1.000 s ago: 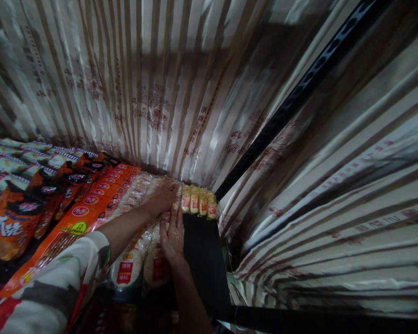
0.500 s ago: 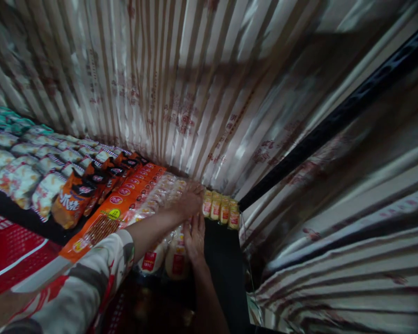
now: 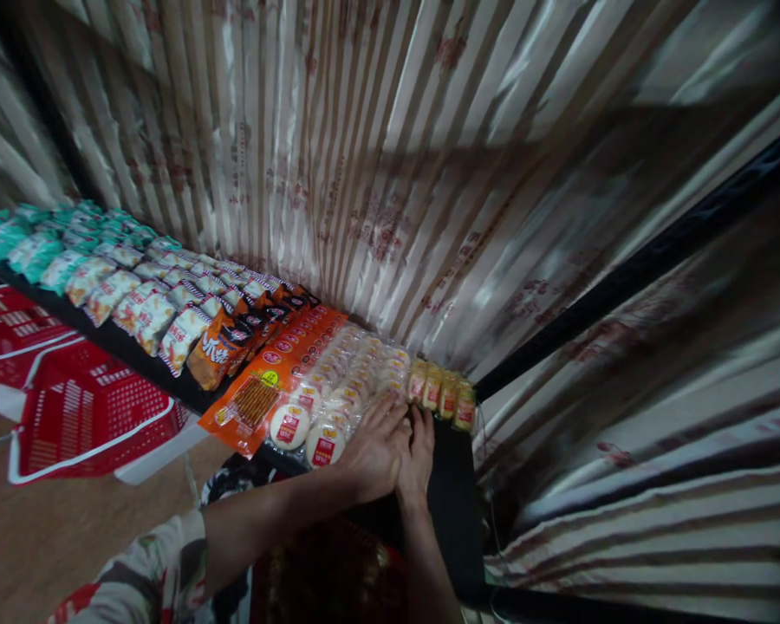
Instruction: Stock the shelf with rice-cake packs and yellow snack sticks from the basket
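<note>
Rows of clear-wrapped round white cakes (image 3: 325, 445) with red labels lie on a black shelf (image 3: 451, 511). My left hand (image 3: 377, 446) reaches over the right row of these cakes, its fingers stretched forward and touching the wrappers. Close beside it, my right hand (image 3: 417, 455) has its fingers extended along that row's right side. The two hands touch each other and cover the front of the row, so anything beneath them is hidden. Just beyond my right fingertips stands a short row of small yellow packs (image 3: 447, 399).
Left of the cakes lie flat orange packs of sticks (image 3: 255, 403), then orange-and-black bags (image 3: 217, 351), white snack bags (image 3: 182, 334) and green bags (image 3: 65, 269). Red baskets (image 3: 91, 407) stand below the shelf. A striped curtain (image 3: 377, 173) and a black post (image 3: 624, 286) border it.
The view has swung left and back, showing more green bags and the baskets. My hands have drawn back toward the row's front, and more of the cakes behind them shows.
</note>
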Demonstrator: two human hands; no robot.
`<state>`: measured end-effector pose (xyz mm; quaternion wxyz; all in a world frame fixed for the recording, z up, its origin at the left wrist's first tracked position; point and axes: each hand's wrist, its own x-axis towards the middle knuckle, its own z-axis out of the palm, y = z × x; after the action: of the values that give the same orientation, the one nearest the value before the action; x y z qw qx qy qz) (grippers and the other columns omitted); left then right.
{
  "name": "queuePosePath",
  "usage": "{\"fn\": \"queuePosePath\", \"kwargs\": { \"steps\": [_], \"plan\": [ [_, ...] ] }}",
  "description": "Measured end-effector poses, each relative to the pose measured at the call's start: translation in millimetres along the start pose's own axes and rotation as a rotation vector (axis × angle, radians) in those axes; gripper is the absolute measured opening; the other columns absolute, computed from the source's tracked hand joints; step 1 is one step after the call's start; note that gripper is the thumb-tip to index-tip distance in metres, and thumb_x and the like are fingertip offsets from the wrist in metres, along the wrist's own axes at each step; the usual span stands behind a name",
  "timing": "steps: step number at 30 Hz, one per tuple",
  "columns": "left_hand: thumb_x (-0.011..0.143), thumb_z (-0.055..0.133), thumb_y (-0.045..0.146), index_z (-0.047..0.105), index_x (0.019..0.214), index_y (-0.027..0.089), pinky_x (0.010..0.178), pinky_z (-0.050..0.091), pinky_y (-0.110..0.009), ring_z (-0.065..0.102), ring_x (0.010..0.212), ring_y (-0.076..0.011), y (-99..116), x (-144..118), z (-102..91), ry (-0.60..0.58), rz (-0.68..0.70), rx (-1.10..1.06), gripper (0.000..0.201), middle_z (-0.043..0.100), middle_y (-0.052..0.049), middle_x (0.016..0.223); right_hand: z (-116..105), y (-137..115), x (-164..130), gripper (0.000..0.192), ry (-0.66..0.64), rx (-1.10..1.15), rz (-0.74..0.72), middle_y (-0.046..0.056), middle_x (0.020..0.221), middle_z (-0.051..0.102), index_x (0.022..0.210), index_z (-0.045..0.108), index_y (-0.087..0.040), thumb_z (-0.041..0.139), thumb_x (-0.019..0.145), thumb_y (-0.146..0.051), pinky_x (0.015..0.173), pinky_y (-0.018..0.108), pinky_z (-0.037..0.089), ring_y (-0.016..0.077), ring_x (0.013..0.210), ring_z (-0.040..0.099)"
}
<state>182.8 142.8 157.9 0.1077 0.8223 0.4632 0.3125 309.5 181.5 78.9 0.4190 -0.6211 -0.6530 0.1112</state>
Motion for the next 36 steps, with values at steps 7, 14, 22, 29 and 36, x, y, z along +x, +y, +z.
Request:
{"fn": "queuePosePath", "kwargs": {
  "steps": [7, 14, 22, 29, 36],
  "plan": [
    [0.083, 0.044, 0.012, 0.058, 0.116, 0.013, 0.111, 0.03, -0.053, 0.016, 0.142, -0.0283, -11, -39, -12.1, 0.078, -0.214, 0.077, 0.036, 0.035, -0.014, 0.148, -14, -34, -48, 0.068, -0.009, -0.05, 0.028, 0.019, 0.145, 0.036, 0.128, 0.051, -0.006, 0.027, 0.088, -0.055, 0.109, 0.046, 0.028, 0.0294, 0.134, 0.033],
    [0.083, 0.041, 0.008, 0.057, 0.118, 0.011, 0.11, 0.031, -0.053, 0.018, 0.142, -0.0293, -62, -67, -39.0, 0.188, -0.375, 0.226, 0.038, 0.039, -0.015, 0.144, -9, -42, -68, 0.065, -0.058, -0.128, -0.067, 0.02, 0.144, 0.038, 0.126, 0.054, -0.006, 0.023, 0.091, -0.052, 0.108, 0.05, 0.029, 0.0293, 0.137, 0.028],
    [0.089, 0.034, 0.017, 0.048, 0.13, 0.009, 0.105, 0.033, -0.053, 0.021, 0.14, -0.0329, -136, -67, -55.2, 0.138, -0.518, 0.29, 0.044, 0.04, -0.016, 0.144, 1, -70, -42, 0.063, -0.073, -0.153, -0.194, 0.021, 0.14, 0.043, 0.123, 0.055, -0.002, 0.024, 0.092, -0.046, 0.109, 0.05, 0.031, 0.0286, 0.135, 0.033],
    [0.09, 0.035, 0.019, 0.048, 0.132, 0.015, 0.105, 0.036, -0.045, 0.034, 0.135, -0.027, -206, -34, -72.0, 0.016, -0.451, 0.333, 0.044, 0.043, -0.012, 0.143, 45, -126, -7, 0.05, -0.199, -0.124, -0.319, 0.016, 0.143, 0.042, 0.124, 0.056, -0.008, 0.029, 0.093, -0.036, 0.11, 0.048, 0.032, 0.0253, 0.137, 0.032],
    [0.093, 0.035, 0.033, 0.047, 0.134, 0.021, 0.106, 0.033, -0.048, 0.038, 0.133, -0.0281, -221, -24, -61.8, -0.035, -0.38, 0.409, 0.044, 0.044, -0.012, 0.142, 76, -142, 15, 0.046, -0.28, -0.116, -0.384, 0.014, 0.144, 0.041, 0.125, 0.055, -0.011, 0.031, 0.094, -0.033, 0.111, 0.047, 0.032, 0.0231, 0.137, 0.032]
  ]
}}
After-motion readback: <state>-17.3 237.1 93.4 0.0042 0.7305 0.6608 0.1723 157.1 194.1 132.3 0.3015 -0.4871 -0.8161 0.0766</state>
